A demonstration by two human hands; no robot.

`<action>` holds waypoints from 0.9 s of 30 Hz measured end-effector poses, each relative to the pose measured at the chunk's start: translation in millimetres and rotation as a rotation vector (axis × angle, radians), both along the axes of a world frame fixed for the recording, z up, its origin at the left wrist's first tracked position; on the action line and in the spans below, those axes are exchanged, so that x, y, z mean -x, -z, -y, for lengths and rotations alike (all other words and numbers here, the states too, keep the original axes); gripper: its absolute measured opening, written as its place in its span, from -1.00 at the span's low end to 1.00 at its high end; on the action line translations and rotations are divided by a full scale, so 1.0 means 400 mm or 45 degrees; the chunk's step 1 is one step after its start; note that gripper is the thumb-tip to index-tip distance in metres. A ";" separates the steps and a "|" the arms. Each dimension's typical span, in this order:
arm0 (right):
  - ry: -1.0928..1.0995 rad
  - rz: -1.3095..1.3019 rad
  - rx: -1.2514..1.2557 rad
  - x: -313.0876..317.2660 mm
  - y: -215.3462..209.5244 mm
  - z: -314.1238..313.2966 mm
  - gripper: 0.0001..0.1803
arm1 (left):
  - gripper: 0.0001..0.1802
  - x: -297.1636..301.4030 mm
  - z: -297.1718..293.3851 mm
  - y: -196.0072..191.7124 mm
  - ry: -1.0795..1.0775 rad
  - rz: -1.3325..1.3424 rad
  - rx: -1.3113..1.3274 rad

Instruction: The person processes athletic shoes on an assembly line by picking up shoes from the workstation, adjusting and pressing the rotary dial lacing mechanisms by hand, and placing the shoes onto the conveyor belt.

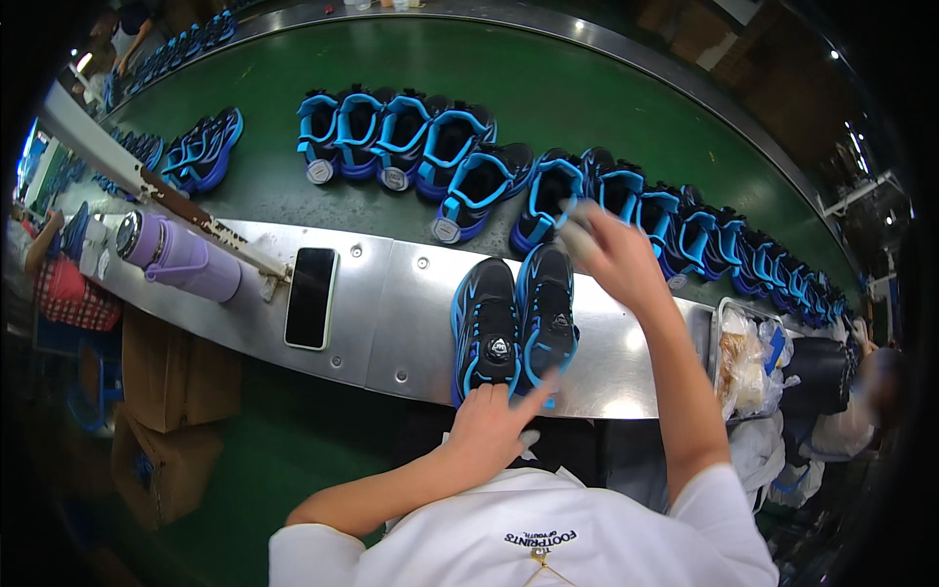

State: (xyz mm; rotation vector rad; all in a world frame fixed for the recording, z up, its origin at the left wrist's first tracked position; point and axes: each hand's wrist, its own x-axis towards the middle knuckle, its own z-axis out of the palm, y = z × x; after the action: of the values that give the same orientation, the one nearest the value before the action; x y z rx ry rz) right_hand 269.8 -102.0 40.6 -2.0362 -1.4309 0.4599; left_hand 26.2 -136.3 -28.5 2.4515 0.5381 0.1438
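Note:
Two black-and-blue sneakers stand side by side on the metal ledge, toes pointing away from me. My left hand [492, 428] is at their heel end, its fingers hooked over the heel of the left sneaker [486, 323]. One finger stretches toward the heel of the right sneaker [550, 313]. A round dial sits on the left sneaker's tongue. My right hand [608, 249] is beyond the right sneaker's toe, near a sneaker [554, 196] in the row behind. Motion smears its pale-tipped fingers, so their grip is unclear.
Several similar sneakers [406, 132] line the green surface [587, 98] beyond the metal ledge [391, 313]. A phone [312, 298] and a purple bottle [186, 256] are at left, beside a slanted metal bar [196, 217]. A tray of plastic bags [748, 362] is at right; cardboard boxes [176, 377] stand lower left.

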 end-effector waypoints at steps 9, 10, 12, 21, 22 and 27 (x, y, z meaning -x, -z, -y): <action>0.208 0.152 0.334 0.172 0.269 -0.509 -0.28 | -0.77 -0.082 0.010 0.087 -0.039 -0.160 0.118; 0.255 0.194 0.091 0.166 0.294 -0.501 -0.38 | -0.75 -0.078 0.008 0.072 -0.077 -0.099 0.134; 0.078 0.272 0.076 0.127 0.303 -0.493 -0.46 | -0.70 -0.065 -0.017 0.028 -0.148 -0.066 0.188; -0.006 0.540 0.372 -0.209 0.230 -0.127 -0.24 | -0.64 0.041 -0.250 -0.129 -0.043 -0.082 0.209; 0.105 0.591 0.370 -0.252 0.231 -0.094 -0.24 | -0.69 0.031 -0.277 -0.122 -0.033 -0.067 0.140; 0.295 0.669 0.444 -0.467 0.237 -0.001 -0.27 | -0.59 -0.147 -0.437 -0.106 -0.112 0.146 -0.259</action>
State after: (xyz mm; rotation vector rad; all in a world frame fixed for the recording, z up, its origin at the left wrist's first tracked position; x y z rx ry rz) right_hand 456.7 -101.7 -54.2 -2.7137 -1.4456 0.0734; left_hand 84.9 38.5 13.8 2.5968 0.6068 0.3904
